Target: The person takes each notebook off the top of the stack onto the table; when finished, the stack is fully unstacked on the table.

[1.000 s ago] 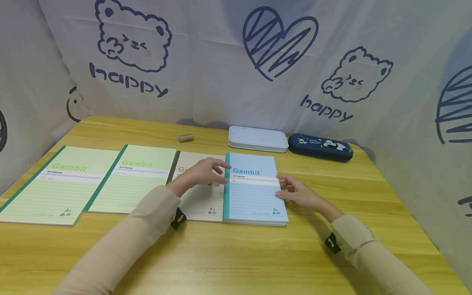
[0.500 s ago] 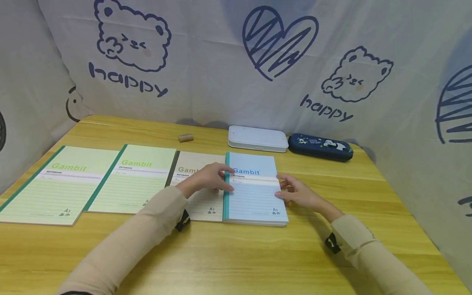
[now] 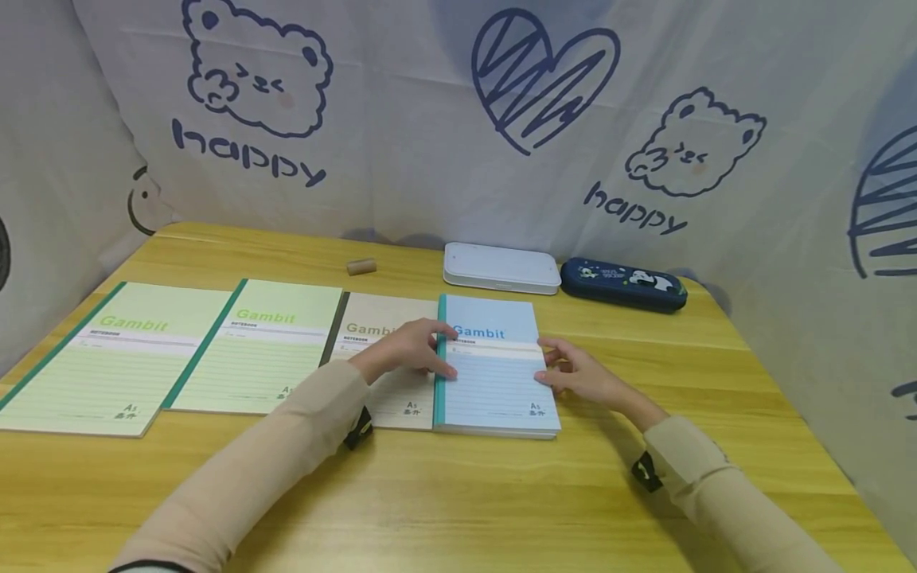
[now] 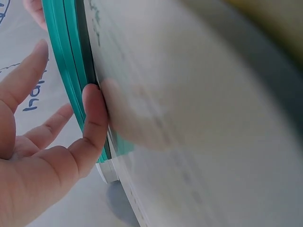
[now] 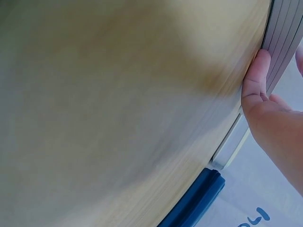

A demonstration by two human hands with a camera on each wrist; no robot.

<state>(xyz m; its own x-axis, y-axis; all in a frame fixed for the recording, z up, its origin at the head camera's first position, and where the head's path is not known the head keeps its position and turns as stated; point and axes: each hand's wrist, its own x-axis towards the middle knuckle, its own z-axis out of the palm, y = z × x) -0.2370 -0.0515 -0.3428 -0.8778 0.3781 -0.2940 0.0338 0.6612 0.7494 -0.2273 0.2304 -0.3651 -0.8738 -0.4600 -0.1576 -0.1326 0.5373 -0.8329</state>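
As two hands frame its long edges, the blue Gambit notebook [image 3: 494, 390] lies flat on the wooden desk [image 3: 458, 501], on top of a stack whose layered edges show in both wrist views. The left hand [image 3: 408, 348] is at the teal spine, its thumb and index finger spread well apart and not curled round anything; in the left wrist view the thumb tip rests against the spine side. The right hand [image 3: 587, 378] is at the opposite edge, fingers loosely bent and apart from the thumb, which touches the layered page edges in the right wrist view.

Directly to the left of the stack, against its spine, is the beige Gambit notebook [image 3: 394, 398] with a dark spine, partly covered from view by the left hand. Next along the row come the nearer pale green notebook [image 3: 275, 362] and the outer pale green notebook [image 3: 136, 374], both with teal spines and covers facing up. Behind the row lies a small tan cylinder [image 3: 361, 267]. Farther right, behind the blue cover, the white case [image 3: 501, 267] sits just beside the navy panda pencil case [image 3: 623, 285]. A white cloth [image 3: 401, 119] printed with bears, hearts and "happy" hangs behind the desk.
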